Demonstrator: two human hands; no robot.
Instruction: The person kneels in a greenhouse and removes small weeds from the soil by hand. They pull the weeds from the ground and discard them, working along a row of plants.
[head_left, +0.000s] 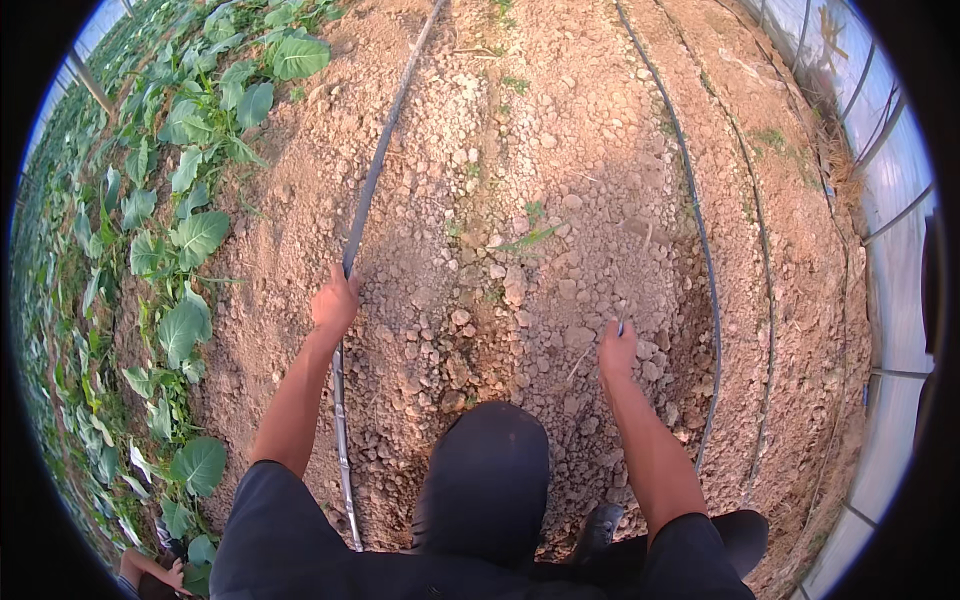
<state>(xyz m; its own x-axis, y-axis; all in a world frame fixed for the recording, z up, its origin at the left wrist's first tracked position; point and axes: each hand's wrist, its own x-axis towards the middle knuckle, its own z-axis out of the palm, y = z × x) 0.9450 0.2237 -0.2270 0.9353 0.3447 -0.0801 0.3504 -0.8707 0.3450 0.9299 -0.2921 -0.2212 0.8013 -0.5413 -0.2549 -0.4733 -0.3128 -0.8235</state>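
Observation:
My left hand (335, 300) is closed around a dark, flat irrigation hose (375, 161). The hose runs from the far end of the soil bed down past my left side, and its nearer stretch looks shiny. Over the cloddy soil to the right, my right hand (617, 351) is curled around a small, thin object (621, 328) with a dark bluish part. Most of that object is hidden in the fist, so its kind is unclear. A small green weed (531, 238) lies on the soil between and beyond my hands. My bent knee (484, 480) is between my forearms.
Leafy green crop plants (199, 240) grow along the left. Another irrigation hose (694, 195) and a thinner line (757, 210) run along the right. Beyond them stands the greenhouse's plastic film wall (900, 300). Another person's arm (146, 566) shows at lower left.

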